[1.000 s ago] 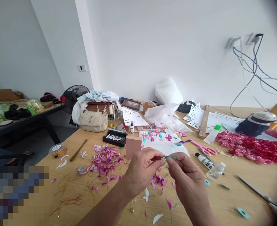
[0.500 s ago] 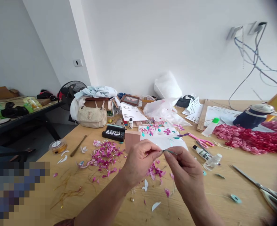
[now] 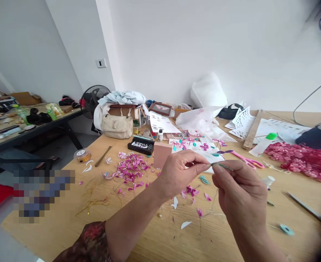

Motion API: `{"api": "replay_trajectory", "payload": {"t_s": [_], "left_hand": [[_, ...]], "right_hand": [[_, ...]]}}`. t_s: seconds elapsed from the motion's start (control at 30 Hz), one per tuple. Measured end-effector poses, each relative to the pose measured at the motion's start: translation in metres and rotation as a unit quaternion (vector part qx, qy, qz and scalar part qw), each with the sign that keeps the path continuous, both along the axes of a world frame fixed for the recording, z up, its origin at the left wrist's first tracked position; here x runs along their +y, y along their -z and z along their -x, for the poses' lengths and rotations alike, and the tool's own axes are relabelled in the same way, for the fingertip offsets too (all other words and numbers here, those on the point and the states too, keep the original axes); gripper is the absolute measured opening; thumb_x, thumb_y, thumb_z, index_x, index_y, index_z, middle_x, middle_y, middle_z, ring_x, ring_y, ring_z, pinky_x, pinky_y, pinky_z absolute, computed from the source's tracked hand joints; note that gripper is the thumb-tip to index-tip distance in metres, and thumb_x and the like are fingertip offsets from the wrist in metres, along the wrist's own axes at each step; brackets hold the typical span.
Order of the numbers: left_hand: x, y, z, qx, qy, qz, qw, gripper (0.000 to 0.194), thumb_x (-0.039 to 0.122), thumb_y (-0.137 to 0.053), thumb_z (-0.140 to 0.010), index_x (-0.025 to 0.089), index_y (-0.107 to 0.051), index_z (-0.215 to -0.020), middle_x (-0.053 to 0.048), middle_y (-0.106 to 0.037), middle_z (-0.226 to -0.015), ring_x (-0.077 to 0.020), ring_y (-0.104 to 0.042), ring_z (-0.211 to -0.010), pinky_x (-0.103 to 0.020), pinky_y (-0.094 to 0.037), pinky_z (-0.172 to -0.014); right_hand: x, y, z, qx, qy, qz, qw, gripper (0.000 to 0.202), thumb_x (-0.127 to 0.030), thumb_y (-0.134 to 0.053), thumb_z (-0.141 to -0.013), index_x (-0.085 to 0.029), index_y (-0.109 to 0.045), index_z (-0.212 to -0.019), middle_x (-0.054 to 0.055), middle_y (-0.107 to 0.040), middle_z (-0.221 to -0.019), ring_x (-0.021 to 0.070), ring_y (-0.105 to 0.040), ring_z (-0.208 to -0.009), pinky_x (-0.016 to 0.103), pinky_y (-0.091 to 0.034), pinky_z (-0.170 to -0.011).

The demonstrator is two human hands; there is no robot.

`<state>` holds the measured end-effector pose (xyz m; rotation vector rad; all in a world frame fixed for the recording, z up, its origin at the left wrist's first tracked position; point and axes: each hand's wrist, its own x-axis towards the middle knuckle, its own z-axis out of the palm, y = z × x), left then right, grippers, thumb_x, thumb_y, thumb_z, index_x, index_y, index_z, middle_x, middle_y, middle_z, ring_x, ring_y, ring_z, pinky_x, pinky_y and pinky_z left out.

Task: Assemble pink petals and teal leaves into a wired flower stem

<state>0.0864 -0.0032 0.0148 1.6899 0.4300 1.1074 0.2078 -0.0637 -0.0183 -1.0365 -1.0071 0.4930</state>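
My left hand and my right hand meet above the middle of the table, thumbs and forefingers pinched. Between the fingertips runs a slim green strip, seen edge-on; whether it is a leaf or a wrapped stem is unclear. Its tail sticks out over my right forefinger, and the tip of my left hand's pinch touches its other end. Below lie loose magenta petals on wires and a small bunch of teal leaves. Behind the hands, finished purple flowers rest on white paper.
A heap of magenta petals lies to the left. Pink scissors, large metal scissors, a teal thread spool and a green-capped bottle are on the right. A black box and beige bag stand behind.
The camera view has swung to the right edge's loss, so the table appears shifted rightward. Both hands keep their pinch on the green strip and appear further right and slightly higher.
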Motion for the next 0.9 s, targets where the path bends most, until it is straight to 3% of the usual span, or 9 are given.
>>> {"api": "replay_trajectory", "payload": {"t_s": [0.17,0.33,0.57,0.73,0.9], "left_hand": [[-0.004,0.004,-0.004,-0.049,0.025,0.050,0.997,0.003,0.017,-0.064,-0.073,0.016,-0.066,-0.071,0.000,-0.059,-0.069,-0.0097,-0.051,-0.067,-0.022,-0.041,-0.063],[-0.007,0.003,-0.001,-0.038,-0.013,0.075,0.996,0.005,0.018,-0.065,-0.072,0.015,-0.066,-0.068,0.000,-0.057,-0.065,-0.0085,-0.049,-0.061,-0.021,-0.038,-0.057],[-0.002,0.004,0.010,-0.004,-0.073,0.039,0.997,0.007,0.016,-0.062,-0.074,0.014,-0.063,-0.067,0.000,-0.056,-0.066,-0.0099,-0.050,-0.064,-0.022,-0.039,-0.060],[0.005,0.007,0.021,0.057,-0.129,-0.030,0.990,0.009,0.012,-0.059,-0.076,0.014,-0.062,-0.067,0.000,-0.056,-0.067,-0.0108,-0.051,-0.066,-0.022,-0.040,-0.061],[0.005,0.008,0.031,0.160,-0.144,-0.156,0.964,0.013,0.007,-0.055,-0.078,0.013,-0.062,-0.068,-0.001,-0.058,-0.069,-0.0113,-0.053,-0.068,-0.022,-0.040,-0.063]], "right_hand": [[-0.002,-0.001,0.001,-0.005,0.016,-0.005,1.000,0.007,-0.026,-0.065,-0.077,-0.020,-0.061,-0.074,-0.006,-0.044,-0.054,0.0088,-0.031,-0.050,0.025,-0.022,-0.046],[-0.001,0.001,0.003,-0.019,0.006,0.000,1.000,0.008,-0.026,-0.064,-0.078,-0.020,-0.060,-0.075,-0.006,-0.042,-0.054,0.0090,-0.034,-0.051,0.023,-0.026,-0.046],[0.007,0.001,0.010,-0.023,-0.084,0.057,0.995,0.017,-0.036,-0.058,-0.081,-0.019,-0.059,-0.077,-0.007,-0.039,-0.051,0.0076,-0.031,-0.044,0.020,-0.025,-0.040],[0.008,-0.005,0.015,-0.157,-0.103,0.111,0.976,0.024,-0.037,-0.052,-0.081,-0.019,-0.056,-0.066,-0.005,-0.039,-0.050,0.0090,-0.034,-0.045,0.021,-0.028,-0.040],[-0.003,-0.015,0.010,-0.347,-0.078,0.129,0.926,0.024,-0.032,-0.045,-0.085,-0.020,-0.057,-0.067,-0.003,-0.047,-0.053,0.0108,-0.043,-0.049,0.021,-0.034,-0.046]]}}
